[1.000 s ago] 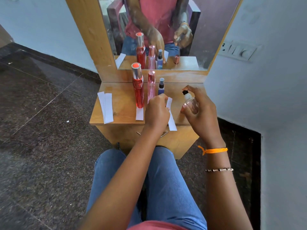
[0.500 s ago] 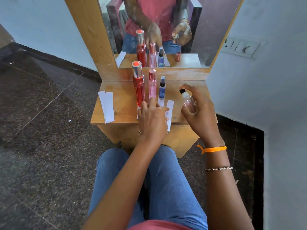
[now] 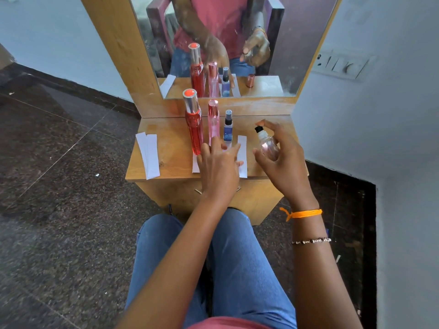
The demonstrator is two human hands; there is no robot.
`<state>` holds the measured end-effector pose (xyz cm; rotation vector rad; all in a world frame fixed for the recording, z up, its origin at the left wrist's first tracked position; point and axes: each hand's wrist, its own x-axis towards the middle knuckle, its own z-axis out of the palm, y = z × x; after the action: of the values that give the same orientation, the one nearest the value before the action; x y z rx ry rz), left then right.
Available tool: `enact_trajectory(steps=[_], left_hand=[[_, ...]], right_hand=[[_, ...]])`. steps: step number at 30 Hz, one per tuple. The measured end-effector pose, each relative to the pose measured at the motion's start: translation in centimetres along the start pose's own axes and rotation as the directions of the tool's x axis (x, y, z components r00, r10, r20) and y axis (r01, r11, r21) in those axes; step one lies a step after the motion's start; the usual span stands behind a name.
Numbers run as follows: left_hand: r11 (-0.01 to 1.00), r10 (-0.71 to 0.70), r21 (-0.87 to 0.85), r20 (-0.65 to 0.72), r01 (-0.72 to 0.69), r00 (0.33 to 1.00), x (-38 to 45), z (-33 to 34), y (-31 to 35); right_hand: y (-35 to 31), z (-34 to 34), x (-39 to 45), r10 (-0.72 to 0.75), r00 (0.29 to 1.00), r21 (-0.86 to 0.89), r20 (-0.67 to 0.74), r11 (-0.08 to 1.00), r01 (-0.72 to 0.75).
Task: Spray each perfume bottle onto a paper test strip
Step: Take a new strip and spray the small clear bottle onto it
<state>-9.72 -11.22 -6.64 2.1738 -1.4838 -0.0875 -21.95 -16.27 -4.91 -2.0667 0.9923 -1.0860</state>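
Note:
My right hand (image 3: 282,160) holds a small clear pink perfume bottle (image 3: 268,144) above the table's right side, index finger over its black nozzle. My left hand (image 3: 219,166) lies flat with fingers spread on the wooden table (image 3: 171,148), partly covering the white test strips. One strip (image 3: 242,156) shows to its right, another strip (image 3: 195,165) pokes out at its left. A tall red bottle (image 3: 194,124), a slim pink bottle (image 3: 213,121) and a small blue bottle (image 3: 228,126) stand in a row just beyond my left fingers.
Spare white strips (image 3: 148,155) lie at the table's left edge. A mirror (image 3: 237,43) rises behind the bottles; in it a copper cap (image 3: 250,80) shows on the table. A wall with a switch panel (image 3: 342,64) is close on the right. My knees are under the front edge.
My left hand let the strip down onto the table and flattened out with fingers spread. My right hand with the small bottle stayed in much the same place.

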Motion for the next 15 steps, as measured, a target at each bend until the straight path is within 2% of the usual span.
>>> enact_trajectory(steps=[2,4,7,9,11,15], left_hand=[[0.995,0.016,-0.099,-0.118,-0.028,0.993,0.0,0.1,0.1],[0.963,0.020,-0.265,-0.136,-0.056,0.990,0.1,-0.2,0.3],[0.817,0.059,-0.577,0.048,-0.020,0.997,0.1,-1.2,0.6],[0.700,0.124,-0.712,0.205,0.061,0.971,-0.2,-1.9,0.8],[0.617,0.155,-0.777,0.274,0.123,0.949,-0.6,-2.3,0.8],[0.632,0.093,-0.763,0.247,0.134,0.965,-0.8,-2.5,0.6]], right_hand=[[-0.1,0.0,0.1,0.038,0.999,0.099,0.001,0.994,-0.038],[-0.2,0.0,0.2,0.087,0.996,0.206,0.012,0.975,-0.087],[-0.6,-0.2,0.1,0.096,0.995,0.295,0.023,0.950,-0.098],[-0.9,0.0,0.1,0.077,0.997,0.284,0.020,0.955,-0.080],[-1.2,0.3,0.0,0.076,0.997,0.294,0.006,0.953,-0.074],[-1.4,0.4,0.1,0.070,0.996,0.236,0.057,0.968,-0.082]])
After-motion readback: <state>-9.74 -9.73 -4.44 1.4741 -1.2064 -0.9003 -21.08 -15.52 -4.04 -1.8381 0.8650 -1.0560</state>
